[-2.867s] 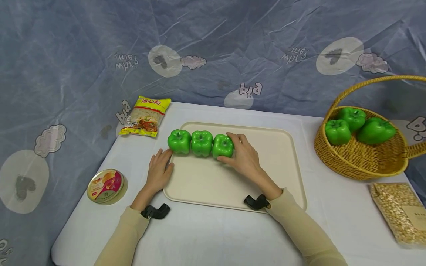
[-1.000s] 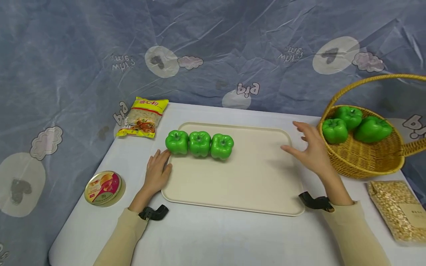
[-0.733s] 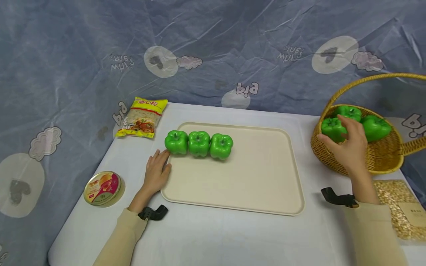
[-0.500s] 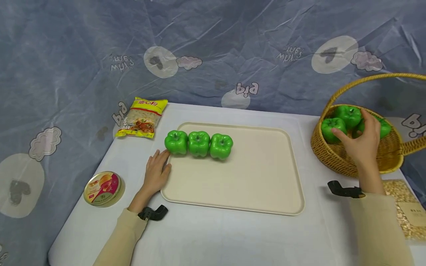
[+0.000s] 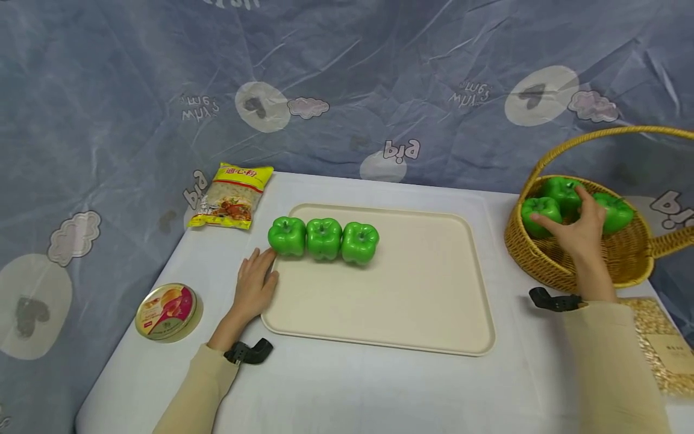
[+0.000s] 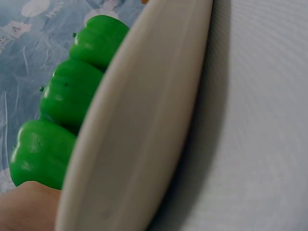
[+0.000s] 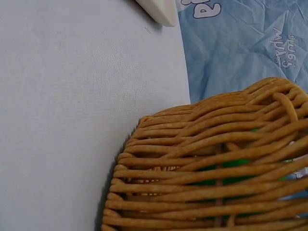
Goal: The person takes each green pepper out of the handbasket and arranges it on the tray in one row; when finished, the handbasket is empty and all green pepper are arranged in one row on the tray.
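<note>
Three green bell peppers (image 5: 324,239) stand side by side in a row along the left rear of the cream tray (image 5: 412,301). My left hand (image 5: 255,283) rests at the tray's left edge, its fingertips right by the leftmost pepper (image 5: 287,235). My right hand (image 5: 582,232) reaches into the wicker basket (image 5: 537,265), thumb and fingers spread wide. The thumb overlaps the front-left pepper (image 5: 544,208); the fingertips are at the right side of the rear pepper (image 5: 558,190). A third pepper (image 5: 617,213) is partly hidden behind this hand. The right wrist view shows only the basket's outer weave (image 7: 207,159).
A yellow food packet (image 5: 233,196) lies at the back left of the white table. A round tin (image 5: 167,310) is at the left edge. Right of my right sleeve lies a bag of grains (image 5: 664,349), partly covered. The basket's tall handle (image 5: 596,136) arches over its opening.
My right hand let go of the tray's rightmost pepper and moved right into the basket. In the last half second it shifted slightly left among the peppers. My left hand has stayed put.
</note>
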Demonstrator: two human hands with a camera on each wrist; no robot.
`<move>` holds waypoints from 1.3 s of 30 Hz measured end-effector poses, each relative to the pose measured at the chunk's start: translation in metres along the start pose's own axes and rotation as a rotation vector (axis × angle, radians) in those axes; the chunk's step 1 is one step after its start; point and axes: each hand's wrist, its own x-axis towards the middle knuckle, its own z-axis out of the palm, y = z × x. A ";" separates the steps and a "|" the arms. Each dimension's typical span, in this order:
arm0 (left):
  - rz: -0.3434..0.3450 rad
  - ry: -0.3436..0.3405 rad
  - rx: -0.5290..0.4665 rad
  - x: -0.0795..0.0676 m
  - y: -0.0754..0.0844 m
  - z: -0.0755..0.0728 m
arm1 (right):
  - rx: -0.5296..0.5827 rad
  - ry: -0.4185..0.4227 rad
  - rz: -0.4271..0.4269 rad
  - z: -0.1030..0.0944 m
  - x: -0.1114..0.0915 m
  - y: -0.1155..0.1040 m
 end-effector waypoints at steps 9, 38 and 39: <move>-0.010 -0.009 0.005 0.000 0.001 -0.001 | -0.061 -0.029 0.006 0.004 0.003 0.003; -0.010 -0.003 0.002 0.000 0.000 -0.001 | -0.155 -0.083 0.050 0.004 -0.001 0.002; -0.010 -0.003 0.004 0.000 0.000 -0.001 | -0.153 -0.076 0.056 0.003 -0.002 0.002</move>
